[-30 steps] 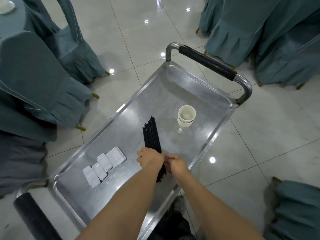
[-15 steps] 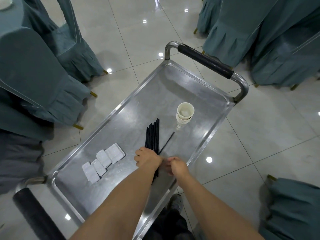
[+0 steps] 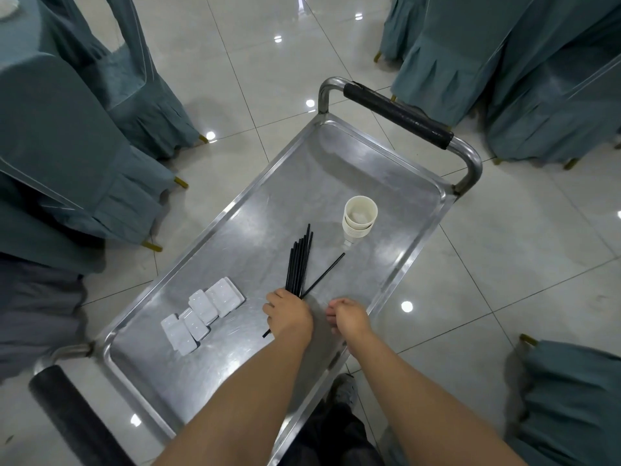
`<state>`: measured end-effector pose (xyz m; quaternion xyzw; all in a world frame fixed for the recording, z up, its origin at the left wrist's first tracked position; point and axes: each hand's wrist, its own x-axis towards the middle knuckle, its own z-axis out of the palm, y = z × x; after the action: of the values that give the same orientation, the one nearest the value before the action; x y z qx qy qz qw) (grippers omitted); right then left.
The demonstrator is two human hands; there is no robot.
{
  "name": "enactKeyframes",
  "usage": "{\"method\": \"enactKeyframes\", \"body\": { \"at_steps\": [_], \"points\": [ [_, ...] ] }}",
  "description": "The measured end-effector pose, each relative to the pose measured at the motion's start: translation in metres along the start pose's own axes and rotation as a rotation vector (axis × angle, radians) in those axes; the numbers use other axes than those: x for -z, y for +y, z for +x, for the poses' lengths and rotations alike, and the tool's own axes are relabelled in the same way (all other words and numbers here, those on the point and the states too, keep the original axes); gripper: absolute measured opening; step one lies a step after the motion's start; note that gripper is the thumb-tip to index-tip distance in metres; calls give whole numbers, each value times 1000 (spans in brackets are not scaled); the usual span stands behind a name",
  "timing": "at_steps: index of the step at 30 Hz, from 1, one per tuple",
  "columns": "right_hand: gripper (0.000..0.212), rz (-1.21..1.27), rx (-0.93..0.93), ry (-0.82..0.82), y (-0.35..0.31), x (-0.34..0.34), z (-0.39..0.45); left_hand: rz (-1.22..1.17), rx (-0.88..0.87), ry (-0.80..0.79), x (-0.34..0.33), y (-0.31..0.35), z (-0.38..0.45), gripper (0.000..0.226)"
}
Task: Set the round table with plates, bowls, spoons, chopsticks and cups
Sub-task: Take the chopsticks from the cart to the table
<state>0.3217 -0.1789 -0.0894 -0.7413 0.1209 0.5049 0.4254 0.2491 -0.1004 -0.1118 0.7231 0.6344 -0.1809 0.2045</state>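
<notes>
A person's left hand (image 3: 289,317) holds a bundle of black chopsticks (image 3: 299,260) in a tight grip over a steel cart (image 3: 235,358), right hand (image 3: 349,318) loosely curled, empty; gathering the stray chopstick (image 3: 324,274) first would steady the lift.

There was only the one camera, worn on the person's head, so no second view shared the scene. It looked forward and steeply down, from standing height, onto a steel cart (image 3: 255,210) that ran diagonally from lower left to upper right. The wide lens bent the floor tiles (image 3: 255,55) and the covered chairs (image 3: 67,136) outward at the edges. Both forearms reached in from the bottom edge, close to the lens, and the hands (image 3: 290,317) sat near the middle. The person's shoe (image 3: 342,391) showed directly beneath.
</notes>
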Motion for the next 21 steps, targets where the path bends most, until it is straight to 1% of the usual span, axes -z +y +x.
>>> {"method": "enactKeyframes", "body": {
  "at_steps": [2,4,8,12,14,16,18,21],
  "points": [
    [20,2,0,8,0,-2,-1,87,-56,-10,0,-3,3,42],
    [18,10,7,17,-1,-4,-1,126,-99,-39,5,-1,8,41],
    [18,-25,34,26,1,-10,0,49,-54,-132,23,5,13,55],
    [18,-33,45,16,4,-12,1,105,-29,-175,23,5,17,64],
    [18,-44,46,22,5,-12,1,118,-16,-161,19,4,18,63],
    [17,-53,46,33,5,-11,2,123,-25,-104,14,3,15,54],
    [17,-52,45,37,5,-9,2,145,-65,-47,8,2,10,46],
    [17,-32,32,46,5,-9,2,222,-153,4,1,-6,2,45]
  ]
}}
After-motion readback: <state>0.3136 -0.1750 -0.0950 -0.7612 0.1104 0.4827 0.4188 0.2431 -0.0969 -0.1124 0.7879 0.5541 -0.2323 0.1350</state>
